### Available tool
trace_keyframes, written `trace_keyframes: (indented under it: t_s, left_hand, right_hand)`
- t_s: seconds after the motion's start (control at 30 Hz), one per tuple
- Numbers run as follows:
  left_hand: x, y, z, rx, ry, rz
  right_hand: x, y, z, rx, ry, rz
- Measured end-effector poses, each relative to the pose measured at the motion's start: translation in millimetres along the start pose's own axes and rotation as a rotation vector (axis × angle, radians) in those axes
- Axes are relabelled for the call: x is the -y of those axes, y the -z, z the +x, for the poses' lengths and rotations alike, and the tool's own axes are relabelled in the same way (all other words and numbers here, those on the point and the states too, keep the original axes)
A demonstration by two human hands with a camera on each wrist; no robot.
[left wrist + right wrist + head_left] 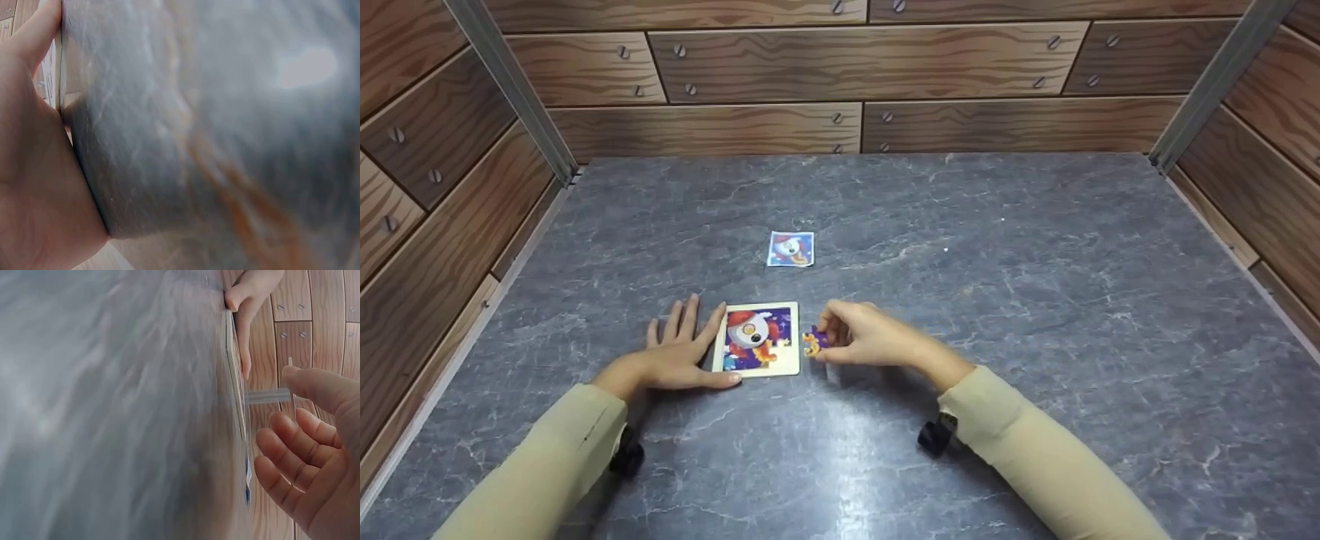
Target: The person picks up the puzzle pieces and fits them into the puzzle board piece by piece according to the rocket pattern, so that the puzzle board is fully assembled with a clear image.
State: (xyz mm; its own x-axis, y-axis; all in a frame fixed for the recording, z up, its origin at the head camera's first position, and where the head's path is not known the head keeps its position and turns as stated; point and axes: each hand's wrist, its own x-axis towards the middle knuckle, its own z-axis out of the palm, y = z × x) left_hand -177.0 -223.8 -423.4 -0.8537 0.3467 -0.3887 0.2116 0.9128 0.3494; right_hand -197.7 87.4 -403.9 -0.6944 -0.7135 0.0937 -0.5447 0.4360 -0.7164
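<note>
A jigsaw puzzle board (pixel 794 354) with a pale frame lies on the table, showing a red-and-white rocket on purple. A pale bare patch appears at its lower right. My left hand (pixel 679 358) is spread flat at the board's left side, thumb and index finger touching its edge. Just off the board's right edge, my right hand (pixel 877 337) pinches a purple-and-orange puzzle piece (pixel 812 343) between thumb and fingers. In the right wrist view, the right hand (pixel 329 450) holds the piece nearly edge-on, so its picture is hidden there.
Beyond the board lies a small picture card (pixel 791 249) with a similar rocket. The grey marbled table (pixel 1035 300) is bordered by wood-patterned walls (pixel 870 64) at the back and both sides. Dark wrist cameras (pixel 936 436) sit at both cuffs.
</note>
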Motion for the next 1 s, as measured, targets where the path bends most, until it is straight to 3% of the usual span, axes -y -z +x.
trace_keyframes:
  t_s: [0.33,0.67,0.87,1.0]
  left_hand:
    - [0.2,-0.6,0.6,-0.011,0.0,0.013]
    - [0.9,-1.6,1.4,-0.014,0.004,0.022]
    - [0.9,-1.5,1.1,-0.017,-0.005,0.013]
    - [0.6,-0.6,0.9,-0.016,-0.004,0.014]
  right_hand:
    - [9.5,-18.1,22.7,0.055,-0.024,-0.038]
    - [15.1,-31.3,37.3,0.091,-0.093,-0.189]
    - [14.9,-34.1,42.0,0.106,-0.156,-0.19]
    - [12.9,-33.3,42.2,0.099,-0.141,-0.159]
